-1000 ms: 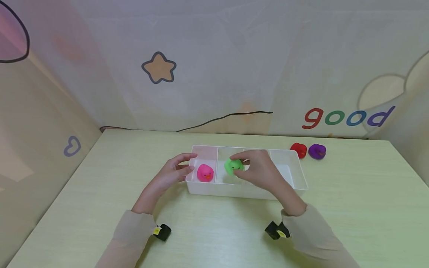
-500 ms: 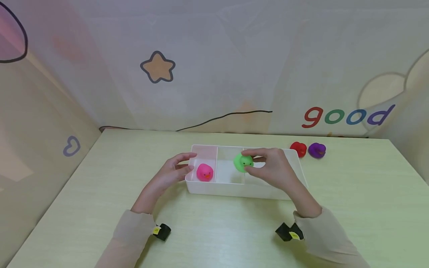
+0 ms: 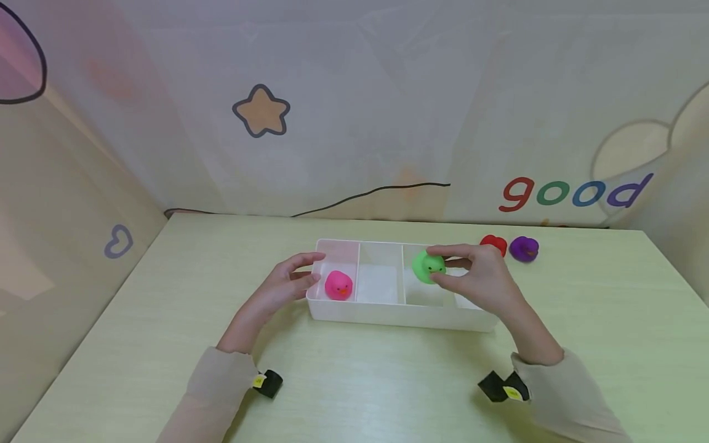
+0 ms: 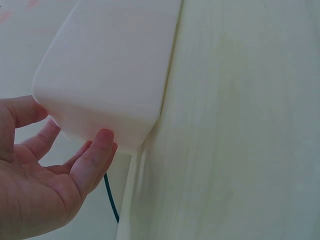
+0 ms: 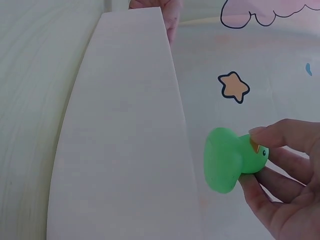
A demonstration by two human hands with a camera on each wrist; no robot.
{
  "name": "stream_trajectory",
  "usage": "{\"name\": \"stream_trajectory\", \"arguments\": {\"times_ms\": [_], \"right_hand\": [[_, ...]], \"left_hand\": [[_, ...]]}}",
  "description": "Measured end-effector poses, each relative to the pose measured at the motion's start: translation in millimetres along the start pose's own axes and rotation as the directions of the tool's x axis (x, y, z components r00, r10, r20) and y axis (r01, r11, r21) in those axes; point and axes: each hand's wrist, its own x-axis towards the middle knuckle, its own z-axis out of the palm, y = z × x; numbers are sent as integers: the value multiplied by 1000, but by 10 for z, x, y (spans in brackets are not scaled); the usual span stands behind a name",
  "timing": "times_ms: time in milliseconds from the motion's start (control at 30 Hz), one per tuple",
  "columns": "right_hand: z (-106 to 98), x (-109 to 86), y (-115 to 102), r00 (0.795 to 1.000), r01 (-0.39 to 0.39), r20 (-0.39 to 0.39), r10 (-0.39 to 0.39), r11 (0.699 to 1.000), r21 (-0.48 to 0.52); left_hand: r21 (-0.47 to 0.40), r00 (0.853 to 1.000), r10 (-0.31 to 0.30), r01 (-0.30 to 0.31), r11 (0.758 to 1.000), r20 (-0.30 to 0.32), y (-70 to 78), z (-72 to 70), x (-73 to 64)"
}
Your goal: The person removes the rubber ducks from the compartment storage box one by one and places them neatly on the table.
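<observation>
A green rubber duck (image 3: 428, 266) is pinched between the thumb and fingers of my right hand (image 3: 480, 275). It hangs above the white divided box (image 3: 388, 313), over the compartment just right of the middle divider. The right wrist view shows the duck (image 5: 222, 160) above the rim, gripped by its head. My left hand (image 3: 284, 282) touches the box's left end; its fingertips rest on the end wall (image 4: 85, 117) with the fingers loosely bent. Inside the leftmost compartment sits a pink rubber duck (image 3: 338, 285). My right hand partly hides the rightmost compartment.
Behind the box's right end lie a red toy (image 3: 494, 243), partly covered by my right hand, and a purple toy (image 3: 524, 248). A pale table (image 3: 354, 381) runs back to a printed cloth wall (image 3: 354, 111). Cloth also closes the left and right sides.
My right hand has carried the green duck rightward along the box, from the second compartment to above the third. My left hand, the box and the pink duck have stayed put.
</observation>
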Motion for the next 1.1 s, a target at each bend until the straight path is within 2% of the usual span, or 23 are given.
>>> {"name": "stream_trajectory", "arguments": {"times_ms": [200,433,667,967,1100], "right_hand": [[-106,-36,101,999,-31,-43,32,999,19],[-251,-100,194,995,-56,-83,59,998,42],[-377,-145,288,986,-53,-159,54,999,11],[-488,-207,333,979,-22,-204,28,999,30],[-539,-239,404,974,-39,-220,45,999,33]], "left_hand": [[2,1000,-14,14,1000,-7,-20,2,11],[-10,1000,20,-19,1000,22,-34,-9,1],[-5,999,37,-37,999,33,-28,-22,-3],[-16,998,43,-43,999,42,-39,-34,11],[-16,998,37,-37,999,46,-35,-37,14]]}}
